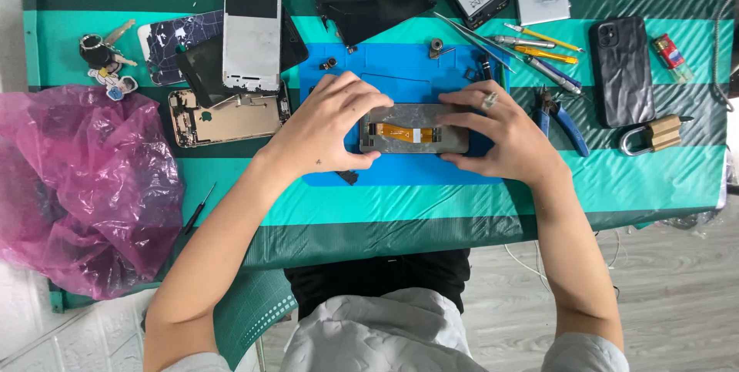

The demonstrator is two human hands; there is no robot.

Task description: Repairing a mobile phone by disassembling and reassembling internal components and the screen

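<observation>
- Okay, I see left hand (327,129) and right hand (500,137) fingers clamped on grey phone screen panel (414,129) ends (orange flex cable (408,134) between fingertips).
- Blue mat (400,72) under fingers.

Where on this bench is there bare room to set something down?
Bare cloth runs along the near table edge, right of the blue mat, and between the mat and the pink bag. The far side is crowded with phone parts, tools and the black phone.

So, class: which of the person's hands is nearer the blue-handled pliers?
Right. The right hand lies just beside the blue-handled pliers; the left hand is across the phone panel.
</observation>
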